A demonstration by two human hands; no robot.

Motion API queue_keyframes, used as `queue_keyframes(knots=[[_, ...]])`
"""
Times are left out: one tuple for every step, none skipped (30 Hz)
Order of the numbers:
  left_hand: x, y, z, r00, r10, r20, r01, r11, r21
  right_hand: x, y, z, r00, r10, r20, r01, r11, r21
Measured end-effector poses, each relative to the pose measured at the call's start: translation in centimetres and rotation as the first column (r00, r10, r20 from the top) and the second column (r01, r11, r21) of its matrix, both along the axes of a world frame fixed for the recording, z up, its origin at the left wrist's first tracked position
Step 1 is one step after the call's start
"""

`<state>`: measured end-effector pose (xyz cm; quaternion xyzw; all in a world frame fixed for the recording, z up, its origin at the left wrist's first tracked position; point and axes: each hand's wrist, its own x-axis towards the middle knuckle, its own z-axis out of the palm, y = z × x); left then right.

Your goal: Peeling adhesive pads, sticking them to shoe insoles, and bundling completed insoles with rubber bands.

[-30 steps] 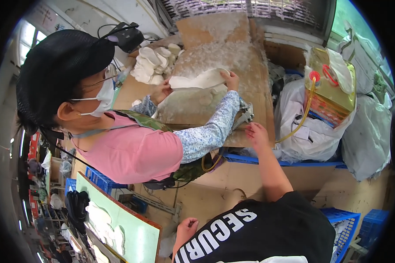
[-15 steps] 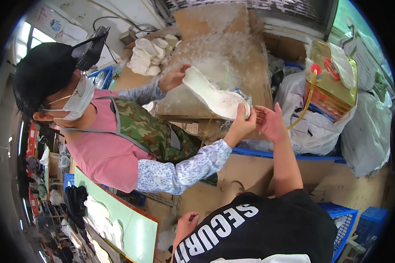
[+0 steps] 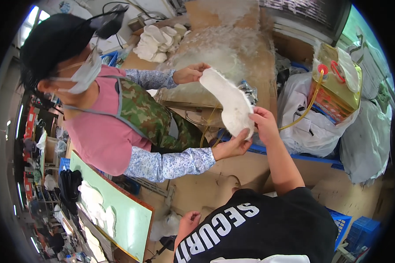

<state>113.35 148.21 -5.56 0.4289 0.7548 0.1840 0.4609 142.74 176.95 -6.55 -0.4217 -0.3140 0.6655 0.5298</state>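
Observation:
A white, fleecy insole (image 3: 232, 107) is held up in front of me between a co-worker's two hands and mine. My right hand (image 3: 265, 125) pinches its near right edge with thumb and fingers. One co-worker hand (image 3: 192, 73) grips the narrow far end; the other co-worker hand (image 3: 232, 147) holds the wide near end, just beside my fingers. Low in the view, close to my black shirt (image 3: 267, 223), my left hand (image 3: 189, 222) is loosely curled, with nothing seen in it. Part of that hand is hidden.
Behind the insole is a cardboard-covered worktop (image 3: 197, 57) dusted with white fluff, with a pile of white insoles (image 3: 156, 43). To the right, a metal can (image 3: 335, 92) with a yellow hose rests on white bags. A pale green board (image 3: 127, 223) with white pieces stands lower left.
The insole has turned, its broad face now toward me, and its wide end has dropped lower. My right hand, open beside it before, has closed on its edge. My left hand stays curled.

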Motion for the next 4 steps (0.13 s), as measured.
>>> queue_keyframes(knots=[[-0.2, -0.5, -0.1, 1.000, 0.012, -0.004, -0.012, 1.000, 0.001, -0.1, -0.7, 0.3, 0.996, -0.069, -0.049, 0.071, 0.996, 0.053], [-0.5, -1.0, -0.5, 1.000, 0.026, 0.001, -0.026, 1.000, 0.006, -0.2, -1.3, 0.9, 0.986, -0.131, -0.101, 0.141, 0.985, 0.103], [-1.1, -1.5, -1.3, 1.000, 0.012, 0.006, -0.012, 1.000, 0.022, -0.1, -2.0, 2.1, 0.983, -0.094, -0.159, 0.120, 0.979, 0.163], [-1.4, -2.1, -2.1, 1.000, 0.003, 0.011, -0.003, 0.999, 0.036, 0.6, -2.9, 3.7, 0.984, -0.018, -0.178, 0.054, 0.978, 0.200]])
